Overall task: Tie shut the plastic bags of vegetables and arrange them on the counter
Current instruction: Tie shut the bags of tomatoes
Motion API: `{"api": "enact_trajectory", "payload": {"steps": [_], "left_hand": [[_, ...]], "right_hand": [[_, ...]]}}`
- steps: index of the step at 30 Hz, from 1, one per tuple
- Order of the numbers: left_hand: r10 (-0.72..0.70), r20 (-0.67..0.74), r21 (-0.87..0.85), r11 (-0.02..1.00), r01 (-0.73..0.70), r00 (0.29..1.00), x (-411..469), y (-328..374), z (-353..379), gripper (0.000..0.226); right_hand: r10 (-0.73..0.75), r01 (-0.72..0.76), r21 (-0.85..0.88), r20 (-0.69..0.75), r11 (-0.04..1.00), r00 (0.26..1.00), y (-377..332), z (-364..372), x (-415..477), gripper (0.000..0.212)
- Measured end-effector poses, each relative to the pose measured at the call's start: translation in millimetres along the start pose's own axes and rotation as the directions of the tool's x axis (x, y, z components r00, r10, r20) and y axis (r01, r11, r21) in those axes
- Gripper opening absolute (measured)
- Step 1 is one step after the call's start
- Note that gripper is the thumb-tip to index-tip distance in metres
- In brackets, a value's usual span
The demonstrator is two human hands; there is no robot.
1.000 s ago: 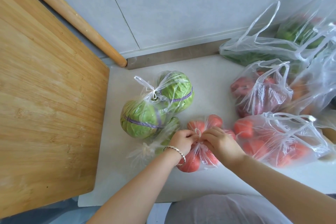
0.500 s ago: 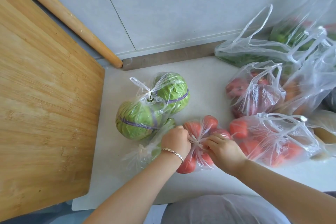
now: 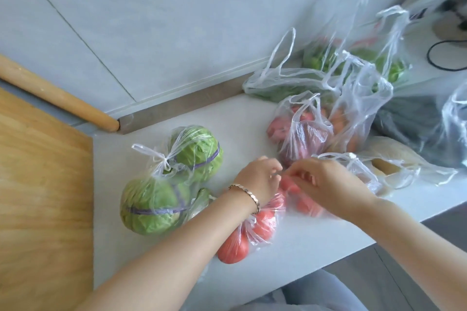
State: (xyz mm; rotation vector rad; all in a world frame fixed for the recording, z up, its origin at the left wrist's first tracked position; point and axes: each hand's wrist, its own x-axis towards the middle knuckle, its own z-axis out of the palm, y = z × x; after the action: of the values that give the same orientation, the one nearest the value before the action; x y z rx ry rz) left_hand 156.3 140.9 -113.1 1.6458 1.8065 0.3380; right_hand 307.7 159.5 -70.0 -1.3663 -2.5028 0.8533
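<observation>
- Currently both grips meet fingertip to fingertip. The left grip point(image 3: 257, 179) and right grip point(image 3: 326, 184) each curl fingers and thumb onto a thin plastic strand point(image 3: 279, 173) between them. It's blurred, so I read it as a pinch but can't be certain.
- Step, my read: tying a tomato bag.
  - One tomato bag point(image 3: 252, 232) lies under the left wrist, 6 o'clock of the grips, its neck bunched into what looks like a knot.
  - The second tomato bag point(image 3: 305, 203) sits under the right grip, handles sticking out at 2 o'clock.
  - Can't tell which bag the strand belongs to.
- Next move probably needs the ends pulled apart to cinch, then the bag parked beside the tied cabbage bag point(image 3: 171, 184) at 9 o'clock.
- Pose: both forearms come in from 5–7 o'clock, wrists low over the surface point(image 3: 227, 118), knuckles up, bracelet point(image 3: 246, 194) on the left wrist.
- Outward: the red-vegetable bag point(image 3: 305, 139) and greens bag point(image 3: 278, 86) at 1 o'clock are untied. The wooden board point(image 3: 43, 184) is at far 9 o'clock.
</observation>
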Motion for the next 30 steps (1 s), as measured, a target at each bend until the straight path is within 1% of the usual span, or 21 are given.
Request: {"api": "enact_trajectory", "payload": {"steps": [1,3,5,6,7,9,10,11,13,14,16,17,18,20,22,23,24,26,28,29,30], "left_hand": [[0.055,0.017,-0.017,0.998,-0.055,0.998,2.5,9.4,5.6,0.021],[0.154,0.058,-0.007,0.988,-0.154,0.986,8.8,26.5,17.3,0.029],[0.221,0.054,0.013,0.975,-0.222,0.974,11.6,42.4,27.9,0.030],[0.256,0.030,0.018,0.966,-0.256,0.966,12.8,48.1,34.0,0.032],[0.286,0.005,0.027,0.958,-0.286,0.958,15.1,56.8,39.6,0.036],[0.282,0.021,0.098,0.954,-0.283,0.959,19.4,66.5,48.4,0.043],[0.260,0.022,0.144,0.955,-0.260,0.965,23.3,70.0,51.7,0.041],[0.234,-0.002,0.145,0.962,-0.232,0.972,27.3,75.2,55.0,0.034],[0.120,-0.116,-0.031,0.992,-0.124,0.986,31.6,85.4,54.5,0.023],[0.001,-0.152,-0.181,0.983,-0.029,0.988,33.3,90.4,52.3,0.025],[-0.262,-0.192,-0.481,0.865,0.142,0.946,33.2,101.0,44.5,0.032],[-0.343,-0.214,-0.592,0.790,0.158,0.915,32.5,103.3,39.4,0.032],[-0.389,-0.253,-0.641,0.753,0.148,0.886,31.0,104.4,34.4,0.030],[-0.443,-0.342,-0.676,0.729,0.110,0.829,24.6,101.5,26.1,0.027],[-0.535,-0.395,-0.771,0.635,0.047,0.747,14.7,96.7,22.5,0.020],[-0.580,-0.405,-0.826,0.563,-0.011,0.707,8.5,94.5,24.1,0.011],[-0.605,-0.394,-0.864,0.501,-0.054,0.692,1.9,93.6,25.7,0.004],[-0.596,-0.346,-0.913,0.392,-0.114,0.725,-9.4,94.5,35.5,0.009],[-0.535,-0.315,-0.945,0.258,-0.203,0.784,-13.9,98.7,44.6,0.012],[-0.495,-0.326,-0.942,0.240,-0.233,0.805,-14.7,100.7,49.2,0.013],[-0.467,-0.333,-0.936,0.269,-0.228,0.819,-13.7,99.7,54.8,0.022]], "right_hand": [[0.011,-0.011,-0.002,-0.126,1.000,0.992,3.2,-10.7,-6.9,0.006],[0.060,-0.074,-0.025,-0.350,0.997,0.935,17.2,-28.1,-20.3,0.008],[0.085,-0.137,-0.085,-0.441,0.987,0.893,39.0,-35.1,-28.1,0.027],[0.100,-0.168,-0.129,-0.419,0.977,0.903,51.8,-35.5,-30.2,0.039],[0.142,-0.213,-0.176,-0.347,0.961,0.927,63.1,-39.8,-30.6,0.051],[0.293,-0.309,-0.297,-0.098,0.903,0.951,73.2,-45.7,-30.1,0.067],[0.328,-0.299,-0.362,0.020,0.883,0.944,79.9,-47.6,-28.6,0.068],[0.314,-0.247,-0.407,0.106,0.880,0.943,89.5,-48.2,-26.1,0.063],[0.251,-0.160,-0.403,0.184,0.901,0.950,101.5,-46.5,-18.3,0.040],[0.246,-0.153,-0.395,0.199,0.906,0.949,106.3,-46.1,-13.5,0.029],[0.251,-0.153,-0.398,0.206,0.904,0.946,113.3,-48.2,-4.4,0.023],[0.229,-0.136,-0.383,0.210,0.914,0.950,115.7,-51.1,-1.5,0.022],[0.188,-0.101,-0.356,0.219,0.929,0.958,118.5,-57.3,0.7,0.022],[0.078,-0.037,-0.203,0.196,0.978,0.977,121.9,-76.0,1.2,0.032],[0.068,-0.092,0.129,0.180,0.987,0.981,122.6,-92.4,-2.5,0.037],[0.056,-0.112,0.326,0.175,0.939,0.983,125.7,-96.8,-2.8,0.037],[0.047,-0.120,0.501,0.156,0.857,0.987,128.6,-97.9,-3.5,0.035],[0.037,-0.134,0.722,0.148,0.678,0.988,137.3,-94.4,-2.3,0.035],[0.000,-0.141,0.818,0.170,0.558,0.985,146.5,-89.1,-2.4,0.032],[-0.022,-0.144,0.858,0.177,0.493,0.984,150.1,-85.9,-2.8,0.038],[-0.036,-0.155,0.895,0.186,0.418,0.982,153.7,-82.1,-2.3,0.043]]}}
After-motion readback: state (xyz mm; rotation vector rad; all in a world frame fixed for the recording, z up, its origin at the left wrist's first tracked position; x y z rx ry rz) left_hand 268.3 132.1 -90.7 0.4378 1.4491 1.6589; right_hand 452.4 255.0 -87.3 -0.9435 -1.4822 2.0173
